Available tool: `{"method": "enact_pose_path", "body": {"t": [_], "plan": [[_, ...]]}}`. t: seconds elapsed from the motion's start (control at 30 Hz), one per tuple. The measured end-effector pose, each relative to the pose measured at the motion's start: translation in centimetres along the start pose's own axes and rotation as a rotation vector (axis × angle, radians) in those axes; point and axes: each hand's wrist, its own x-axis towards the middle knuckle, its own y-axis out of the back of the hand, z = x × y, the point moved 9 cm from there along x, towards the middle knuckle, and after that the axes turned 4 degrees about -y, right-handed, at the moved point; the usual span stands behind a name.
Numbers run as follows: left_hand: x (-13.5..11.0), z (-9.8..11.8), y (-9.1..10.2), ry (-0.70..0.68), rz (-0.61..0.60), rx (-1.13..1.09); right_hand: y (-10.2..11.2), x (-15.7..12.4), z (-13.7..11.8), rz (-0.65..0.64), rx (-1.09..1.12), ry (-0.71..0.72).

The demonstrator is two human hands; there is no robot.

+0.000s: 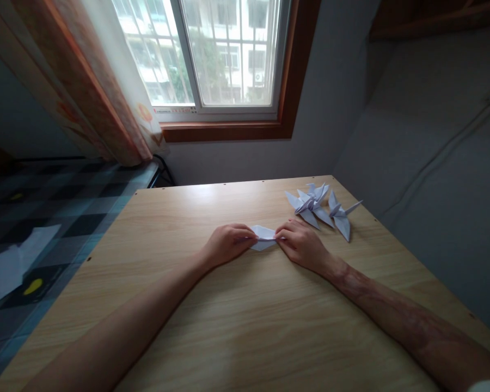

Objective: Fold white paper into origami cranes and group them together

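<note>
White paper birds share a pale wooden bench [228, 337] with a folded piece of paper [263, 245].

The bench top shows a streaked wood grain, with small dark marks spaced along its edges; the folded piece of paper lies beyond the middle, its pointed flaps low against the wood, while near the far right corner a cluster of paper birds [310, 204] overlaps, wings spread, with a single paper bird [342, 219] just beside it on the right; along the bench's left side, a bed [85, 215] under a dark checked cover bears white sheets of paper [6, 269].
</note>
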Motion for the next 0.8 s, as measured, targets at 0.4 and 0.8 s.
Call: {"method": "enact_pose_path", "body": {"t": [0.4, 0.8], "plan": [[-0.4, 1.2, -0.7, -0.138, -0.052, 0.163, 0.0, 0.0, 0.0, -0.038, 0.056, -0.029], [-0.4, 2.7, -1.2, -0.265, -0.1, 0.296, -0.2, -0.1, -0.5, -0.056, 0.069, 0.0]]}}
